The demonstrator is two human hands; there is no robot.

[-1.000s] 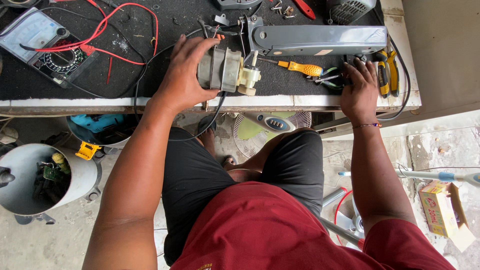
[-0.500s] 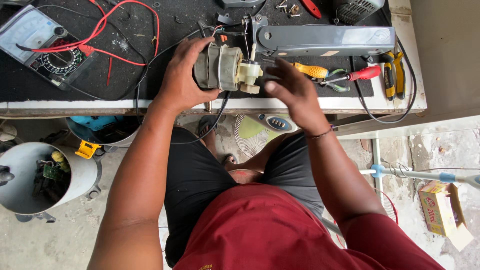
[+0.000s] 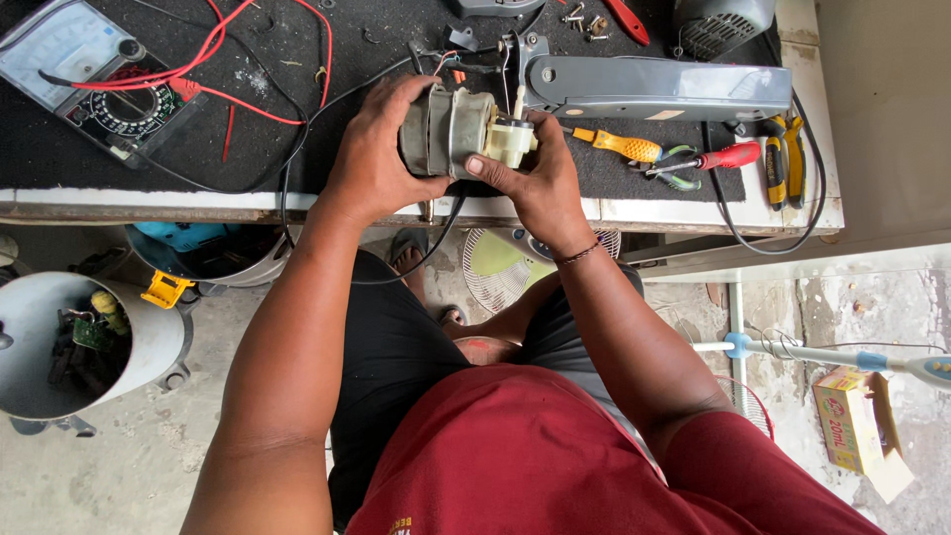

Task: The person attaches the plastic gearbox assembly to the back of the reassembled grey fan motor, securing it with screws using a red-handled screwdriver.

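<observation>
A small grey electric motor [image 3: 456,127] with a cream plastic gear housing [image 3: 510,141] is held over the black mat [image 3: 297,59] at the front of the workbench. My left hand [image 3: 371,159] wraps around the motor's body from the left. My right hand [image 3: 530,168] grips the cream housing end, thumb pressed on it. A black cable [image 3: 297,149] trails from the motor across the mat and down over the bench edge. A grey fan neck casing [image 3: 654,89] lies just behind the motor.
An analogue multimeter [image 3: 89,74] with red leads sits at the back left. A yellow screwdriver [image 3: 619,144], a red screwdriver [image 3: 723,157] and yellow pliers [image 3: 783,159] lie right of my hands. Below: a white bucket of parts [image 3: 79,342], a fan base [image 3: 500,267], a cardboard box [image 3: 857,421].
My right hand left the tools at the right, came across to the motor and now grips its cream end. My left hand has kept hold of the motor throughout.
</observation>
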